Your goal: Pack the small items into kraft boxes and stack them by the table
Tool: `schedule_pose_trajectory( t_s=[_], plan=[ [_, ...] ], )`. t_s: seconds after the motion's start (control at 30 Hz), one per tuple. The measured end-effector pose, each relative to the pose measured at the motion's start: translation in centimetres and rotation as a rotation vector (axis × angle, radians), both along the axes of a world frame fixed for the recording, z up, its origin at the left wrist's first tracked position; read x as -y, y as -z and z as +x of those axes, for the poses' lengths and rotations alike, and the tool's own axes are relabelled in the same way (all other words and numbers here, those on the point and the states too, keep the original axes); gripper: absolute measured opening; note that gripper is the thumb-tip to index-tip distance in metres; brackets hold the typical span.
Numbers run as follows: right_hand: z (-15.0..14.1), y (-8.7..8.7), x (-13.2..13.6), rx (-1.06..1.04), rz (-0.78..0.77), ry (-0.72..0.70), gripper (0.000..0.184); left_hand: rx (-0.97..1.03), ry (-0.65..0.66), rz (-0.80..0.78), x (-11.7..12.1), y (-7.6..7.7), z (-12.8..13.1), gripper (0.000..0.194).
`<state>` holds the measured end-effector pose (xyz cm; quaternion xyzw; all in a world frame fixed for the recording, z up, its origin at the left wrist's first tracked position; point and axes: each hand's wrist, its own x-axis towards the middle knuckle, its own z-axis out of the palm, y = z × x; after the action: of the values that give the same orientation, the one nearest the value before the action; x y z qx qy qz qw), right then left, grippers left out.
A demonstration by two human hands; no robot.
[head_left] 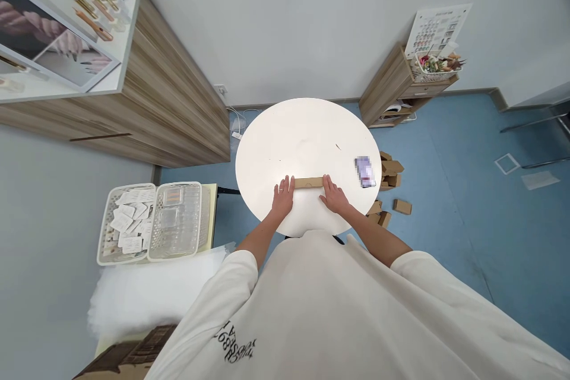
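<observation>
A small, narrow brown cardboard box [309,183] lies on the round white table [303,124] near its front side. My left hand [283,197] presses against the box's left end, fingers straight and a ring on one of them. At the right end, my right hand [334,196] has its fingertips on the box and its thumb held apart below. Between them the two hands grip the box lengthwise. A purple, partly pixelated phone-like object [365,172] rests on the table to the right of my right hand.
Brown cardboard boxes [390,172] lie on the blue floor beside the table, with another box [402,206] farther right. White plastic baskets [151,222] with cards and clear cases stand at the left, above white sheets [146,291]. Wooden cabinets [178,83] flank the far side.
</observation>
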<state>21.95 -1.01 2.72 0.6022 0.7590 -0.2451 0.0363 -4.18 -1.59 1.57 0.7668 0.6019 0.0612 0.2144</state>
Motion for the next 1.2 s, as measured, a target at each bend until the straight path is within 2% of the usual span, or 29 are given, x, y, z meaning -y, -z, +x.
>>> schedule_pose_trajectory(
  t_s=[0.13, 0.37, 0.5, 0.67, 0.83, 1.03, 1.2],
  plan=[
    [-0.1, -0.2, -0.1, -0.128, -0.013, 0.052, 0.083, 0.073, -0.022, -0.034, -0.4, -0.5, 0.0, 0.088],
    [-1.5, -0.3, -0.4, -0.400, -0.061, 0.347, 0.074, 0.298, -0.091, -0.191, -0.9, -1.6, -0.1, 0.079],
    [-2.4, -0.8, -0.6, -0.453, -0.038, 0.392, 0.064, 0.346, -0.145, -0.182, -0.8, -1.7, -0.1, 0.071],
    [-2.9, -1.0, 0.7, -0.485, -0.006, 0.414, 0.047, 0.411, -0.151, -0.140, 1.0, -1.1, -0.9, 0.062],
    [-3.2, -0.1, 2.5, -0.463, -0.090, 0.456, 0.028, 0.415, -0.128, -0.247, 3.6, 0.2, -2.0, 0.049],
    [-3.8, 0.9, 3.6, -0.466, -0.121, 0.518, 0.039, 0.470, -0.099, -0.257, 4.4, 1.1, -2.8, 0.049],
    [-4.5, 1.3, 3.6, -0.451, -0.118, 0.548, 0.046, 0.567, -0.185, -0.299, 3.6, 1.0, -2.6, 0.058]
  ],
)
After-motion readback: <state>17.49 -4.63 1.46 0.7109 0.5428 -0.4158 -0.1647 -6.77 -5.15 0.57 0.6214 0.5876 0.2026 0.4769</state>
